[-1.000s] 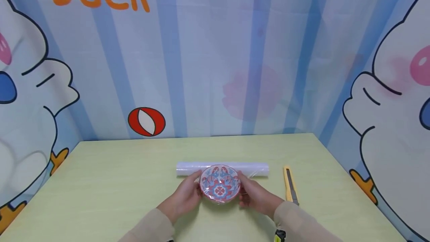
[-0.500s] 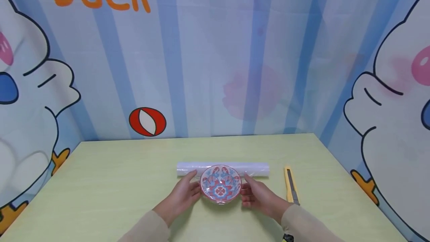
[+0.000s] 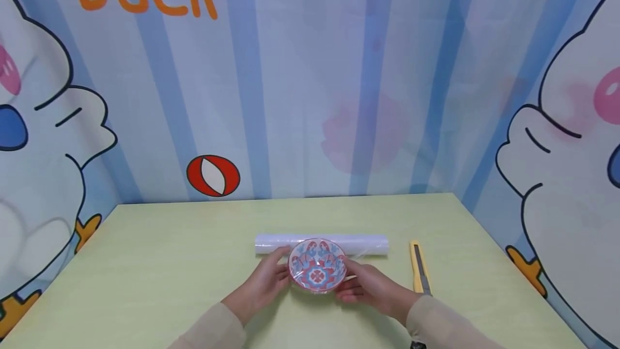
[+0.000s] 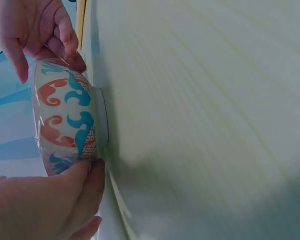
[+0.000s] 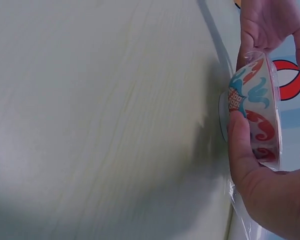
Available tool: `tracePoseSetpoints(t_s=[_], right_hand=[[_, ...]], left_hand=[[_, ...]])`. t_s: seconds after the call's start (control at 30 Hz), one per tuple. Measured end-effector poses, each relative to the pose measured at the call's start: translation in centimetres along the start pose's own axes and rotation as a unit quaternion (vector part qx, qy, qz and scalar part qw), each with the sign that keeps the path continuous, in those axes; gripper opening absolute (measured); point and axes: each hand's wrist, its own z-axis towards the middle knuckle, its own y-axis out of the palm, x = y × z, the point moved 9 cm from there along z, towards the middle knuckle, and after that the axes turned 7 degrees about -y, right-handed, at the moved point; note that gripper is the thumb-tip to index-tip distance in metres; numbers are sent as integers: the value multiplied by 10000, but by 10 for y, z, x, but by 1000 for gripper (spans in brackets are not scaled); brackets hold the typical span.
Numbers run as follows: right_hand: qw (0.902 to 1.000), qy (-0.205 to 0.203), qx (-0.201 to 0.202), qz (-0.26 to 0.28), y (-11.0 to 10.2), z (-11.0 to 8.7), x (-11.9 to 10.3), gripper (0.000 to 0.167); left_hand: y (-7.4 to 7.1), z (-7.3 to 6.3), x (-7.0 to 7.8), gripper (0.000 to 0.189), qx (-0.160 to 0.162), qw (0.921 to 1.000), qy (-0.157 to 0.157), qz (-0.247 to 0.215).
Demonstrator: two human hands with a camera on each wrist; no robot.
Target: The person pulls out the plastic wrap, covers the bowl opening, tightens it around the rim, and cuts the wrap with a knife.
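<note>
A bowl (image 3: 317, 265) with a red and blue flower pattern stands upright on the table, clear plastic film stretched over its mouth. In the left wrist view the film also clings to the bowl's patterned side (image 4: 65, 115). My left hand (image 3: 261, 279) lies against the bowl's left side, its fingers touching the wall. On the opposite side, my right hand (image 3: 373, 287) has its fingers low against the wall. A forefinger (image 5: 242, 145) presses the bowl's side in the right wrist view, while that thumb stands off the rim.
Behind the bowl lies a long roll of plastic film (image 3: 368, 244), with loose film trailing near its right part. A yellow utility knife (image 3: 418, 267) is on the table (image 3: 184, 252) to the right. A cartoon-printed curtain (image 3: 300, 79) encloses the back and sides.
Both hands spread slightly outward from the bowl half a second ago. Since then my right hand has come back in, its fingers reaching under the bowl's right side. The bowl has stayed in place.
</note>
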Motion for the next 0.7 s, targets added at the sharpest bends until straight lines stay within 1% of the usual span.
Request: tracePoseSetpoints(t_s=[0.03, 0.1, 0.2, 0.23, 0.3, 0.4, 0.5, 0.57, 0.63, 0.7], right_hand=[[10000, 9, -2, -51, 1, 0, 0, 61], [9999, 31, -1, -168, 1, 1, 0, 60], [9992, 43, -6, -406, 1, 2, 0, 52], [9989, 45, 1, -477, 1, 2, 0, 48], [9981, 18, -23, -609, 1, 3, 0, 40], [9973, -112, -108, -711, 2, 3, 0, 33], [9968, -226, -242, -723, 2, 3, 0, 32], [9965, -277, -325, -719, 2, 2, 0, 33], [9964, -276, -364, -714, 1, 2, 0, 34], [9966, -249, -341, -702, 0, 2, 0, 36]], left_hand=[[1, 0, -1, 64, 13, 10000, 27, 70], [1, 2, -4, 69, 168, 9993, 8, 338], [2, 3, -9, 88, 444, 9945, -9, 954], [2, 2, -10, 96, 502, 9921, -3, 1151], [4, 1, -12, 104, 657, 9834, 31, 1693], [5, -2, -13, 102, 801, 9724, 180, 2183], [5, -5, -13, 97, 865, 9680, 232, 2344], [7, -7, -12, 94, 792, 9686, 279, 2340], [9, -9, -11, 92, 641, 9709, 321, 2284], [10, -10, -11, 90, 500, 9716, 374, 2283]])
